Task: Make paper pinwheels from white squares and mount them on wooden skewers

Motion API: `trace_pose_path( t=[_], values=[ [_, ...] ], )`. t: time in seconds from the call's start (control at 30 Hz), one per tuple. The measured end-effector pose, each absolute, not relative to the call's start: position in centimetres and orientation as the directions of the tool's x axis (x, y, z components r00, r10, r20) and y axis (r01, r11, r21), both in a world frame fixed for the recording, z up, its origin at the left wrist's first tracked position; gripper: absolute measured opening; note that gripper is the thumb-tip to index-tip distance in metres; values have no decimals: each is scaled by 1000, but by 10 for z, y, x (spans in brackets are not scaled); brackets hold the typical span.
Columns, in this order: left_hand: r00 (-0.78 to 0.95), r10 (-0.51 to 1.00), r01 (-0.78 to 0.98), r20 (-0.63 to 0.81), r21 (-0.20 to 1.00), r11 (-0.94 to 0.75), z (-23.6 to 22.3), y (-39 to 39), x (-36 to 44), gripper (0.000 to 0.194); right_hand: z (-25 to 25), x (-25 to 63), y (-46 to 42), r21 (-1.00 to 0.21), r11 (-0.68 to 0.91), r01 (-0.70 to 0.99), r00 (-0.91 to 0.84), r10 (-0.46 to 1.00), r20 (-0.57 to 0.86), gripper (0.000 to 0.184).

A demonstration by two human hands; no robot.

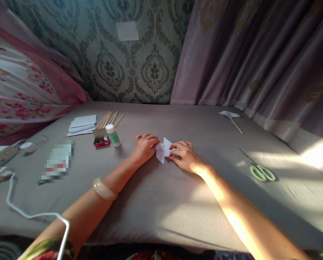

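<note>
A white paper pinwheel (161, 153) with pointed, folded blades lies at the middle of the grey-covered surface. My left hand (146, 147) has its fingers closed at the left edge of the paper, and the fingertips are partly hidden. From the right, my right hand (186, 156) pinches the pinwheel between thumb and fingers, covering part of a blade. No stick shows on this pinwheel. Left of my left hand stands a white-capped green glue bottle (113, 135), beside an open red box (101, 141) of small dark metal pieces.
Behind the box lie several wooden sticks (107, 118) and a stack of white paper (82, 124). A pinwheel on a stick (233, 120) lies far right, with green-handled scissors (262, 173) nearer. At left are a blurred packet (58, 161), a power strip (0, 156) and a white cable (36, 216).
</note>
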State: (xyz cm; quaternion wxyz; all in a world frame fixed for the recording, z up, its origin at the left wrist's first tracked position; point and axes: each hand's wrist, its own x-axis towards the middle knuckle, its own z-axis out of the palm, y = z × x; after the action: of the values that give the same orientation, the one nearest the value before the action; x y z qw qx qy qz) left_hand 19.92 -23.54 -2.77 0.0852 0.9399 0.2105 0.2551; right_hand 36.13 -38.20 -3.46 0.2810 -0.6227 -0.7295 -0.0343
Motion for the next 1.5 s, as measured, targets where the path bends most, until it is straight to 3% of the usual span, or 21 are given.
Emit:
trace_pose_path(
  t=[0.27, 0.5, 0.63, 0.97, 1.5],
  values=[
    [879, 300, 249, 370, 181, -952, -14, -271, 181, 21, -37, 361, -381, -352, 224, 909, -50, 896, 441, 9],
    [916, 263, 232, 304, 136, -963, -15, -275, 178, 23, -35, 355, -381, -396, 195, 897, -4, 901, 433, 2],
    [913, 244, 218, 328, 114, -969, -17, -271, 176, 24, -34, 354, -381, -405, 184, 896, 5, 907, 422, 12],
    [920, 238, 209, 312, 123, -970, -19, -268, 174, 26, -36, 351, -378, -303, 230, 925, -63, 879, 473, 10],
    [933, 228, 191, 280, 154, -969, -18, -271, 174, 24, -36, 337, -382, -468, 110, 877, 89, 919, 384, 12]
  ],
)
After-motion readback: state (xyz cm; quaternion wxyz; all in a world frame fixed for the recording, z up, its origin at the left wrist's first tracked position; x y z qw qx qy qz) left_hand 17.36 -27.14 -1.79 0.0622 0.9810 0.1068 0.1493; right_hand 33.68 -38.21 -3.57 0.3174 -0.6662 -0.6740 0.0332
